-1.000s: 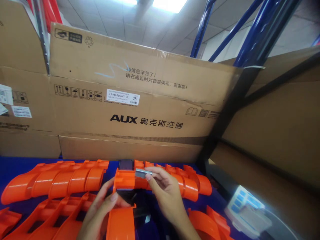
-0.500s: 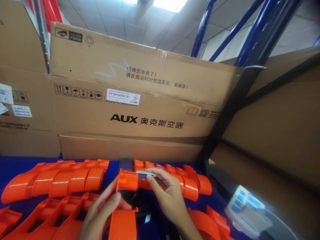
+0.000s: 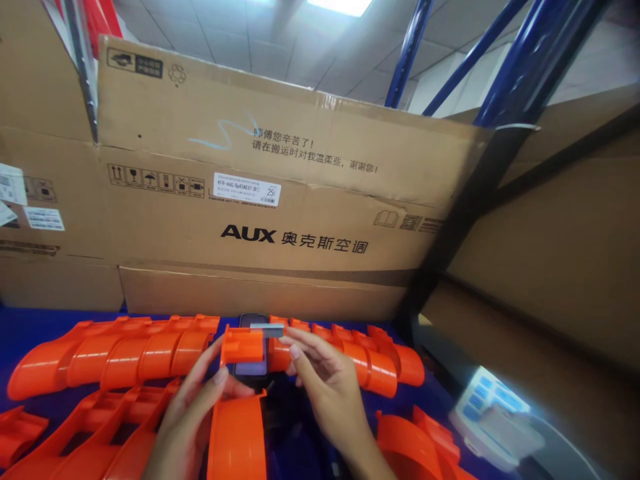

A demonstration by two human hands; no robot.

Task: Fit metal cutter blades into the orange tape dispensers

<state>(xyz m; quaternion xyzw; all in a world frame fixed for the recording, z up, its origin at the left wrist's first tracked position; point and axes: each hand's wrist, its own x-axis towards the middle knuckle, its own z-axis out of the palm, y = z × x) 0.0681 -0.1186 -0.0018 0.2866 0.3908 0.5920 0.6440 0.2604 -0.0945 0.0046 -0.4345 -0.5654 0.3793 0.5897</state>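
My left hand is closed around an orange plastic tape dispenser, its curved lower part hanging below the fingers. A small grey serrated metal blade lies along the upper right of the dispenser's orange head and sticks out to the right, teeth upward. At the blade's outer end are the bent fingertips of my right hand, thumb just below. How firmly they grip it is hard to see. Behind the dispenser, a dark phone-like device is partly covered.
Rows of similar orange pieces lie on the blue surface at left and right. A cardboard panel stands behind them. On the right are a blue-black rack post and a white-and-blue device.
The dispenser and blade have shifted left and slightly up. The blade now overlaps the orange head more, and its teeth show. My right thumb no longer lies over the blade.
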